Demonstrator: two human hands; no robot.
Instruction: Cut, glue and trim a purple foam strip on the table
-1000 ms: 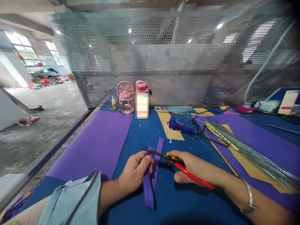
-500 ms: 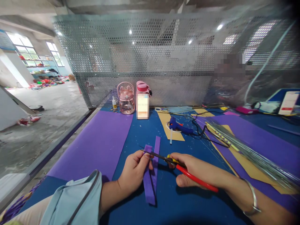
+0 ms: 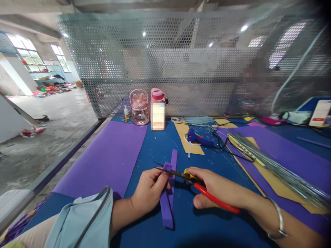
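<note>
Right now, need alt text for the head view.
Left hand holds a purple foam strip upright-ish over a blue table while the right hand cuts across its top with red-handled scissors. Behind lie a blue glue gun, two pink bottles and a mesh screen.

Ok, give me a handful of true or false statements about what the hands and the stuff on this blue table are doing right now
1. The right hand holds red-handled scissors. True.
2. The left hand pinches a yellow paper strip. False: it holds a folded purple foam strip.
3. The scissor blades cross the purple foam strip near its upper end. True.
4. The blue glue gun lies in the left hand. False: it rests on a yellow sheet farther back, apart from both hands.
5. Two pink water bottles stand by the perforated metal screen. True.
</note>
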